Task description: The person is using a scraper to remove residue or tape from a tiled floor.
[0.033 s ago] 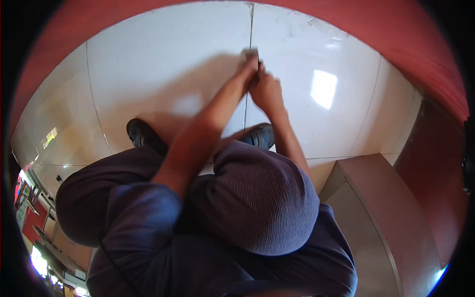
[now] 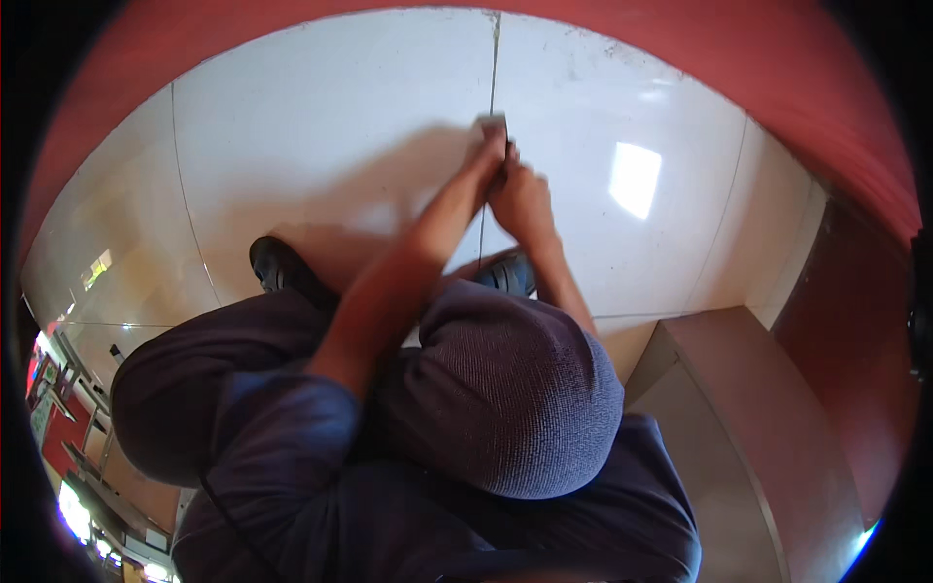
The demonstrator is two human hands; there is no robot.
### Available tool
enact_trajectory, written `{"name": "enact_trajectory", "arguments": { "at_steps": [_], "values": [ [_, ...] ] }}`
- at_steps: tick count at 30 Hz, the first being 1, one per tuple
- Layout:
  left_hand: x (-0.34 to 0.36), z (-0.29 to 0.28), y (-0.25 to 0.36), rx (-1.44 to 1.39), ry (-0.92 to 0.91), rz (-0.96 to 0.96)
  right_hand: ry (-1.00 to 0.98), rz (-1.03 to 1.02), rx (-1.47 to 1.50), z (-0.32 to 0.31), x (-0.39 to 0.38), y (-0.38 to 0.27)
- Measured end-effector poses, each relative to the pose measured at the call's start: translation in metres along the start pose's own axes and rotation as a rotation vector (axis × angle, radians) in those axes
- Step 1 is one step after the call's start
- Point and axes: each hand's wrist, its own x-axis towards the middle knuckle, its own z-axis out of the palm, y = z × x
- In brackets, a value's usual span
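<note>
– How does your grip stand?
– Your left hand (image 2: 485, 159) and right hand (image 2: 524, 201) meet, both apparently clamped on a small tool (image 2: 493, 120); its grey end pokes out ahead, over the joint (image 2: 495, 73) in the floor (image 2: 321, 87).
– How far along are you?
– Mid-work, I'd judge. The joint looks dark ahead of and behind your hands, smudges (image 2: 586, 37) mark the tile (image 2: 573, 107) beyond, and I can't tell what's finished.

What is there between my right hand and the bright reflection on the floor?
In the head view, only white floor shows between the right hand and the reflection.
</note>
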Motion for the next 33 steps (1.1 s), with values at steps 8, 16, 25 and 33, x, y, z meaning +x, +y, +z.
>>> {"name": "enact_trajectory", "arguments": {
  "at_steps": [8,16,25,33],
  "values": [
    [0.008,0.023,0.052,0.201,-0.148,0.072,-0.035,-0.032,-0.036,-0.018,0.049,-0.013],
    [0.011,0.046,0.078,0.273,-0.104,0.241,0.049,-0.116,-0.068,-0.021,0.086,-0.009],
    [0.009,-0.016,-0.003,0.157,0.108,0.108,-0.054,-0.055,-0.066,0.011,0.004,-0.007],
    [-0.040,-0.008,-0.022,-0.060,0.076,0.101,-0.210,-0.042,-0.104,-0.009,-0.018,-0.003]
  ]
}}
